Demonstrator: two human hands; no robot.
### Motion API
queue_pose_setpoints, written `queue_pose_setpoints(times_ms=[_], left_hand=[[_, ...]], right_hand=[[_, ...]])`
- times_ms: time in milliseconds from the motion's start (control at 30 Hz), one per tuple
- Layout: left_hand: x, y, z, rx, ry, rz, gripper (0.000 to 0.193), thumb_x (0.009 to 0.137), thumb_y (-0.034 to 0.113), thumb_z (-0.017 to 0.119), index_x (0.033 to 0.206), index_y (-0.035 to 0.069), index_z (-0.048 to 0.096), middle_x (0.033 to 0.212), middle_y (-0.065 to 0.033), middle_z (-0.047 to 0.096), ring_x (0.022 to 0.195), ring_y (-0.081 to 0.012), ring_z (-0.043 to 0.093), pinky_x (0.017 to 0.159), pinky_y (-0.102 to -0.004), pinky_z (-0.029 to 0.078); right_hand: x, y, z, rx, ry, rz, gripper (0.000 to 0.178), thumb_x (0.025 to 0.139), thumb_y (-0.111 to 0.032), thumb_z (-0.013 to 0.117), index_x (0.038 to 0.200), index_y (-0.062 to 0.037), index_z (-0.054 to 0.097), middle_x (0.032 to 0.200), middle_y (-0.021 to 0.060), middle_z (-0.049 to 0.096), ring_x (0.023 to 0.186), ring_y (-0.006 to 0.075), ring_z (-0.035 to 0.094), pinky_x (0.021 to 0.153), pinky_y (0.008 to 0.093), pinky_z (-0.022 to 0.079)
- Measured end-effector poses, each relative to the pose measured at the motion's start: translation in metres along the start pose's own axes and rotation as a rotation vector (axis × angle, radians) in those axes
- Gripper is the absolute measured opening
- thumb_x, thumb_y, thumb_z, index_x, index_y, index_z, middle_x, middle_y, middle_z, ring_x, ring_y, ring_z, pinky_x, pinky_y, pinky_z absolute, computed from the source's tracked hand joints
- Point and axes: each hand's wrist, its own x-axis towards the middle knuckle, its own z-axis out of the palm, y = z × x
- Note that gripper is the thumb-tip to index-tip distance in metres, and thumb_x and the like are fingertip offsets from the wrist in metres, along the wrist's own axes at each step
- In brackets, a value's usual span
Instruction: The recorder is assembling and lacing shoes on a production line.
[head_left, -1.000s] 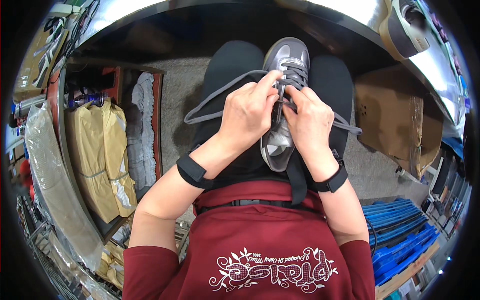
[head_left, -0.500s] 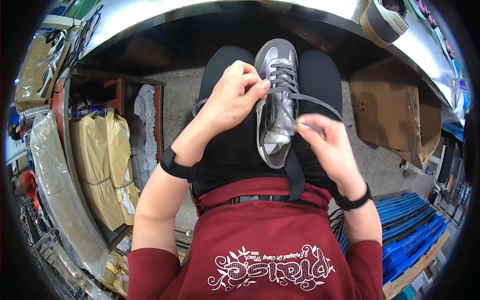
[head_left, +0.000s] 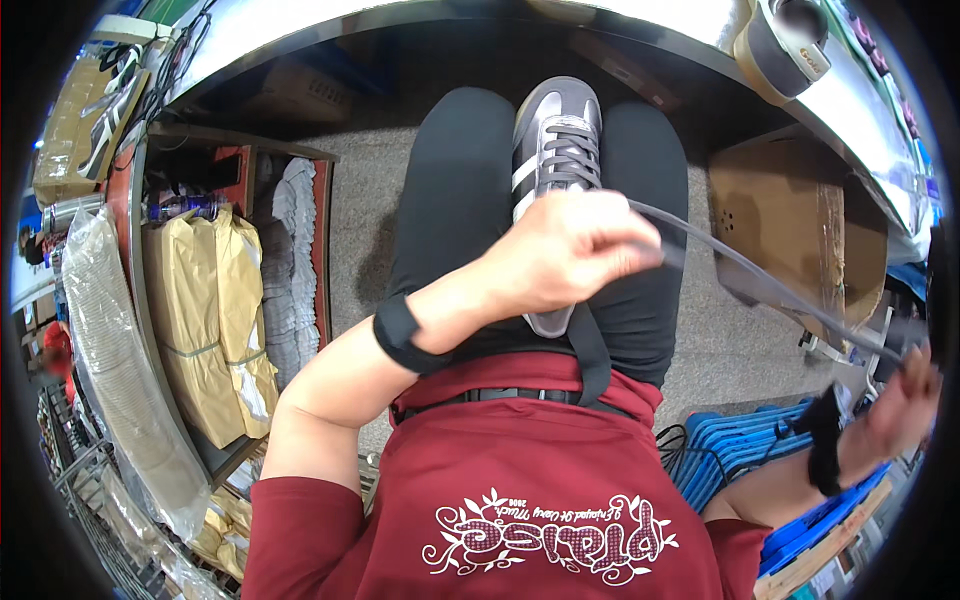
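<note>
A grey and silver sneaker [head_left: 560, 115] with white side stripes rests between my thighs, toe pointing away from me. Grey laces cross over its front part. My left hand [head_left: 585, 245] lies across the shoe's opening with its fingers curled closed; whatever they grip is hidden. From beside those fingers a long grey shoelace [head_left: 765, 278] stretches out to the right. Its far end is in my right hand [head_left: 905, 400], closed and smeared by motion, at the far right edge. The middle of the shoe is covered by my left hand; part of its heel shows below.
A metal-edged workbench [head_left: 400, 22] runs across the front, with another shoe [head_left: 785, 55] on its right. An open cardboard box [head_left: 775, 215] stands at right, above blue plastic crates [head_left: 715, 450]. To the left, a shelf holds brown paper bundles [head_left: 190, 330].
My right hand has swung far out to the right, drawing the shoelace long. My left hand has shifted right and toward me, over the shoe's opening.
</note>
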Motion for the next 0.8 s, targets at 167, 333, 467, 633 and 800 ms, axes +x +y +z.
queue_pose_setpoints(times_ms=[167, 333, 467, 633, 800], left_hand=[[-0.031, 0.016, -0.086, -0.840, 0.403, -0.008, 0.034, 0.098, 0.026, 0.051, 0.116, -0.001, 0.059, 0.064, 0.0048, 0.037, 0.053, -0.0072, 0.032, 0.049, -0.0230, 0.028], [-0.102, 0.066, -0.191, -1.001, 0.544, 0.230, 0.030, 0.100, 0.017, 0.046, 0.124, 0.002, 0.053, 0.055, 0.0057, 0.029, 0.046, -0.0051, 0.022, 0.042, -0.0217, 0.021], [-0.134, 0.069, -0.197, -0.181, 1.154, -0.048, 0.033, 0.099, 0.016, 0.048, 0.126, -0.003, 0.050, 0.058, 0.0075, 0.026, 0.049, -0.0021, 0.023, 0.045, -0.0198, 0.017], [-0.083, 0.017, -0.100, 0.186, 0.813, -0.501, 0.023, 0.095, 0.016, 0.057, 0.106, -0.001, 0.067, 0.085, 0.0013, 0.066, 0.072, -0.0033, 0.053, 0.065, -0.0183, 0.043], [-0.052, -0.010, -0.013, 0.280, 0.203, -0.273, 0.038, 0.072, 0.014, 0.078, 0.109, 0.011, 0.067, 0.075, -0.0054, 0.053, 0.069, -0.0166, 0.055, 0.063, -0.0268, 0.048]], right_hand=[[-0.116, 0.071, 0.166, -0.634, -0.561, -0.476, 0.029, 0.090, -0.008, 0.058, 0.118, -0.0048, 0.064, 0.112, 0.0064, 0.066, 0.080, 0.0094, 0.060, 0.072, 0.0251, 0.049], [-0.205, 0.092, 0.228, -0.682, -1.074, -0.620, 0.046, 0.072, -0.006, 0.066, 0.117, -0.0111, 0.059, 0.072, 0.0060, 0.048, 0.060, 0.0200, 0.057, 0.051, 0.0319, 0.046], [-0.219, 0.105, 0.241, -0.754, -1.116, -0.761, 0.054, 0.068, -0.005, 0.064, 0.122, -0.0040, 0.056, 0.073, 0.0035, 0.045, 0.061, 0.0152, 0.056, 0.051, 0.0266, 0.047], [-0.217, 0.103, 0.240, -0.815, -1.154, -0.844, 0.058, 0.067, -0.005, 0.062, 0.124, 0.0007, 0.054, 0.072, 0.0027, 0.044, 0.062, 0.0139, 0.055, 0.052, 0.0254, 0.047], [-0.218, 0.109, 0.239, -0.495, -0.947, -0.531, 0.053, 0.068, -0.001, 0.069, 0.119, -0.0053, 0.060, 0.073, 0.0060, 0.049, 0.059, 0.0180, 0.056, 0.053, 0.0285, 0.047]])
